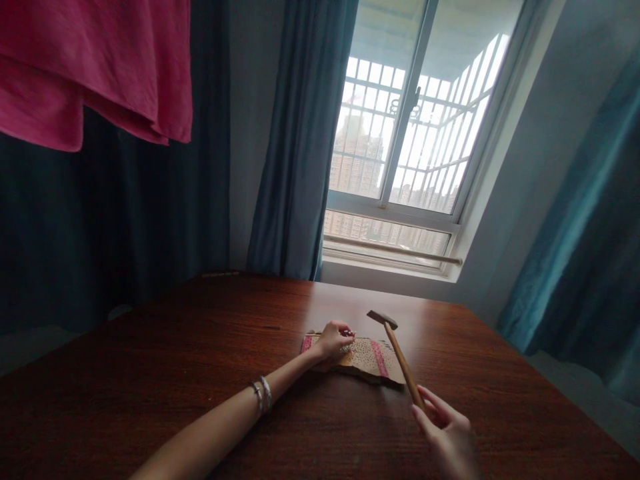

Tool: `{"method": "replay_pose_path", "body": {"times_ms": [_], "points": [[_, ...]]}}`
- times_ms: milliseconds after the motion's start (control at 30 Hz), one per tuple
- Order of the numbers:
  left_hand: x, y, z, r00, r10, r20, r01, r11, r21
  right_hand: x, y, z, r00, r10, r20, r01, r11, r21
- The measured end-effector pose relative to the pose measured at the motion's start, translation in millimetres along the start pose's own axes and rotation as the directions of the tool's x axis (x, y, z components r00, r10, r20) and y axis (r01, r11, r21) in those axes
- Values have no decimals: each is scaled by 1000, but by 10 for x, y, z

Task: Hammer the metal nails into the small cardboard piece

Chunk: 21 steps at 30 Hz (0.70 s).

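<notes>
Our left arm (220, 421) reaches forward, left hand (332, 341) in a pinch; our right hand (447, 427), nearer us, curls in a grip.

No readable text
No letters, labels, brands, numbers or signs can be read anywhere, from the upper left of the frame to the lower right.

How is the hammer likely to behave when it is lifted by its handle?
The hammer may feel head-heavy: its head looks metal, its handle slim and wooden. It should stay stiff, since that handle looks straight and solid.
</notes>
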State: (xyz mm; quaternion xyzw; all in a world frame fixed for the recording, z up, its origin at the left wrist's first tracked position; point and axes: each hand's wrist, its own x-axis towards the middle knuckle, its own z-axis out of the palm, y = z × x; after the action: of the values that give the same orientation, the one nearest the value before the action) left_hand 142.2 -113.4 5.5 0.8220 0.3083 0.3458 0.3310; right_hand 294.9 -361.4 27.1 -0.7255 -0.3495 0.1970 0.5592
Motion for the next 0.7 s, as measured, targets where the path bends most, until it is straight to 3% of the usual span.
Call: {"method": "replay_pose_path", "body": {"times_ms": [133, 233, 433, 700], "points": [[8, -13, 14, 1000, -5, 0, 5, 1000, -10, 116, 155, -227, 997, -10, -82, -28, 895, -445], [14, -7, 20, 1000, -14, 5, 14, 1000, 6, 131, 200, -333, 996, -17, -91, -44, 780, -624], [14, 11, 15, 1000, -4, 7, 4, 1000, -2, 144, 249, -392, 999, 11, -51, -45, 693, -720], [6, 26, -2, 1000, -9, 12, 9, 1000, -13, 147, 253, -368, 1000, 3, -26, -21, 685, -729]]}}
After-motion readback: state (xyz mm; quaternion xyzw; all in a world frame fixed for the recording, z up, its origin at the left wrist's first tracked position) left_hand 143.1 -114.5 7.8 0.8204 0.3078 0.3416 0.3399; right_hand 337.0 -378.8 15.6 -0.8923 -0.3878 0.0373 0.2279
